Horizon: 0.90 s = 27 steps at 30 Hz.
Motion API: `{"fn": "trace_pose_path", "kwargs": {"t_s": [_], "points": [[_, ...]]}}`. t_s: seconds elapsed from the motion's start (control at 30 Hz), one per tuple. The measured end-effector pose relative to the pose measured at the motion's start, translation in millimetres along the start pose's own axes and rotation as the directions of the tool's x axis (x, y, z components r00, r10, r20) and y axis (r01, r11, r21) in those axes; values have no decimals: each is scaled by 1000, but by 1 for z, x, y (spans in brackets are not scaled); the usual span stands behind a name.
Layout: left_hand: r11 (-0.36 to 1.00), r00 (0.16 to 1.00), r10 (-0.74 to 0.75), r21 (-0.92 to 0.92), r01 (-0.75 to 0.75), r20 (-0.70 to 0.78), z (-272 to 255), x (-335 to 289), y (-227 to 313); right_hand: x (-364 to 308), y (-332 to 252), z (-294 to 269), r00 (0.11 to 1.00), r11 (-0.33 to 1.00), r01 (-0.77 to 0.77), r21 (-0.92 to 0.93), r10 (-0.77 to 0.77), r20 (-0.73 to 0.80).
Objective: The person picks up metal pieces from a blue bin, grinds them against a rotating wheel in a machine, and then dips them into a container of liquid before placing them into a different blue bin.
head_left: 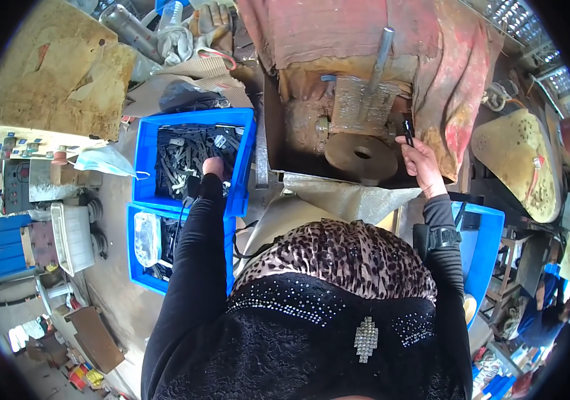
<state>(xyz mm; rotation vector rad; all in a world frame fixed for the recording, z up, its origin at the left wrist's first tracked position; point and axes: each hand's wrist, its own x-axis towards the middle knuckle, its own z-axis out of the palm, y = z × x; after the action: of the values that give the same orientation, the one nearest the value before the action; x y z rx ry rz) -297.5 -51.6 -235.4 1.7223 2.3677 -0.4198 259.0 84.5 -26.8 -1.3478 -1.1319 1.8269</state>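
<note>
My left hand reaches into the upper blue crate, over a heap of dark flat metal pieces. The back of the hand hides its fingers, so I cannot see whether it grips a piece. My right hand is closed on a small dark metal piece, held upright at the right side of a rusty open-fronted metal housing. Inside the housing, left of that hand, lies a brown disc with a hole at its middle.
A second blue crate holds more dark pieces and a clear plastic container. Red cloth drapes over the housing. Another blue crate stands by my right forearm. A worn board lies far left; a person is at far right.
</note>
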Motion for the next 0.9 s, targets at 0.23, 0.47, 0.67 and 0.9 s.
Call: {"fn": "trace_pose_path", "kwargs": {"t_s": [0.23,0.47,0.67,0.9], "points": [[973,997,-76,222,70,18,-4,-8,-7,0,1,-2,999,1000,10,11,-11,37],[765,970,-222,-635,109,-102,2,-16,-27,1,1,-1,1000,999,12,-37,-11,24],[-332,894,-429,-943,-27,126,-111,-76,38,3,0,7,1000,962,-12,-273,5,-26],[24,926,-82,-930,-367,-368,-230,-108,139,7,3,9,996,920,-43,-389,9,-87]]}}
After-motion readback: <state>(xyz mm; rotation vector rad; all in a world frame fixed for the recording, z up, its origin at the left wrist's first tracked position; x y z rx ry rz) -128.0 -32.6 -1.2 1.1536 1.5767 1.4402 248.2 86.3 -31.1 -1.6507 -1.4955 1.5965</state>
